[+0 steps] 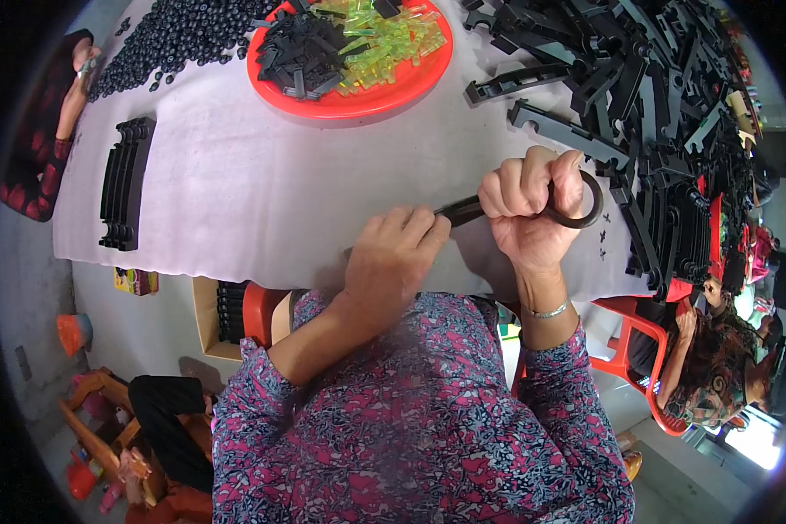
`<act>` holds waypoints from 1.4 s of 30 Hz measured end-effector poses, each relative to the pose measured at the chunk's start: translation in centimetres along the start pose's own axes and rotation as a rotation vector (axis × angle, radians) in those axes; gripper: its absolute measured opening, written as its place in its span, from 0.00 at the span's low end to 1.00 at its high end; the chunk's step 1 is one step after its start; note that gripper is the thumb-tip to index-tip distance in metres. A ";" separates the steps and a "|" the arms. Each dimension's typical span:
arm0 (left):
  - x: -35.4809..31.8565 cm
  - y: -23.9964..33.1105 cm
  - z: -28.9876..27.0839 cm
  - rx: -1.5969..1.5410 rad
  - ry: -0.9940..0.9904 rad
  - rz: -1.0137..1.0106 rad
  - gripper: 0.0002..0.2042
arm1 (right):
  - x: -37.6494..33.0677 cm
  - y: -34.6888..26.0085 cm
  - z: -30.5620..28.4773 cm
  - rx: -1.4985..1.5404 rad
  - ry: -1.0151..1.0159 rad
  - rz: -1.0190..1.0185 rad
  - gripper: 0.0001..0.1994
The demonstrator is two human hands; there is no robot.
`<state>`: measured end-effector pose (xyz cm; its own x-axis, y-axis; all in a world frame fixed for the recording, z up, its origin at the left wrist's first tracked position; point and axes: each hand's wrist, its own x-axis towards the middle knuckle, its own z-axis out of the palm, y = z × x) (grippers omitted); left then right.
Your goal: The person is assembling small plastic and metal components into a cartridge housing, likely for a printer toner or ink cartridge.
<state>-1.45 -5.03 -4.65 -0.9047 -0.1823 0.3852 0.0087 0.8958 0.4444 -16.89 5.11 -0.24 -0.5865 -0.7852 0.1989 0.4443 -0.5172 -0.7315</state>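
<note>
Over the front part of the cloth-covered table, my left hand (pixel 397 253) is closed, back upward, on one end of a dark, narrow bar-shaped piece (pixel 460 211). My right hand (pixel 533 205) is closed like a fist at the bar's other end. A dark round ring (pixel 596 201) sticks out on the thumb side of my right hand, with the thumb passing by it. Whether ring and bar are one piece is hidden by the fingers. Several small black bits (pixel 603 236) lie on the cloth just right of my right wrist.
A red plate (pixel 349 106) holds small black pieces and clear yellow-green ones. Black beads (pixel 188 39) are heaped at the far left. Black plastic strips (pixel 616 79) pile up at right; a row of joined strips (pixel 127 185) lies left. Other people sit around the table.
</note>
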 end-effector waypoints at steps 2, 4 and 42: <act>0.1 0.1 -0.2 0.014 -0.021 0.000 0.16 | 0.1 0.1 0.1 0.001 -0.020 0.018 0.28; 0.1 0.1 -0.2 0.019 -0.030 0.000 0.16 | 0.1 0.3 0.2 0.002 -0.062 -0.020 0.25; -0.1 -0.4 0.5 -0.003 -0.043 0.051 0.19 | 1.0 1.1 -1.2 -0.013 -0.116 0.130 0.21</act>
<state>-1.58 -5.11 -5.29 -0.9207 -0.1190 0.3718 0.0560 0.9023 0.4274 -17.80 4.18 -1.61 -0.4424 -0.8795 0.1753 0.5021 -0.4048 -0.7642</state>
